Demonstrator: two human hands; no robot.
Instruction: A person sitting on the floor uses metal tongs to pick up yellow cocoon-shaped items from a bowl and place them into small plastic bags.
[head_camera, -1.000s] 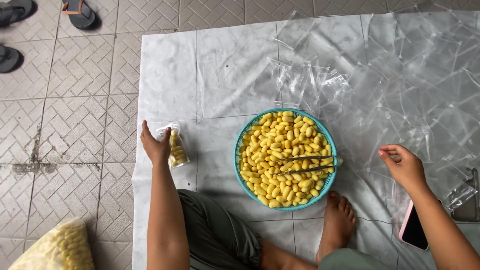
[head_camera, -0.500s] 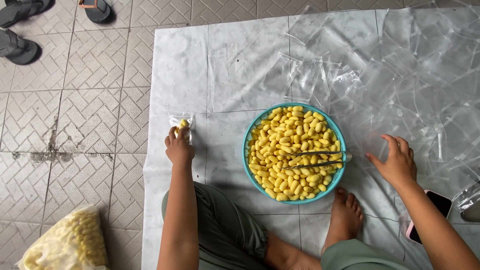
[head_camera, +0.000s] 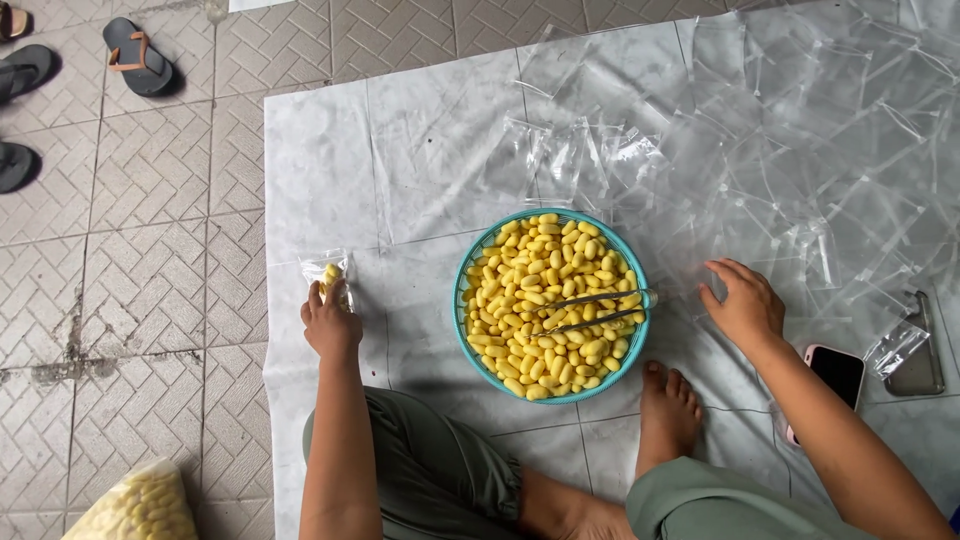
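Head view: left hand (head_camera: 331, 322) pinches a small clear bag (head_camera: 330, 273) of yellow snacks against the white sheet (head_camera: 320, 170). Right of that grip sits the teal basket (head_camera: 465, 310) with tongs (head_camera: 598, 310); beyond it, right hand (head_camera: 745, 305) rests spread on empty bags (head_camera: 800, 150).

Over the last second the left hand (head_camera: 331, 322) has kept its grip on the small clear bag of yellow snacks (head_camera: 331, 274), now standing it at the edge of the white sheet (head_camera: 320, 160). The right hand (head_camera: 745, 303) has moved in from the side and lowered, palm down, onto the sheet just right of the teal basket (head_camera: 462, 300).
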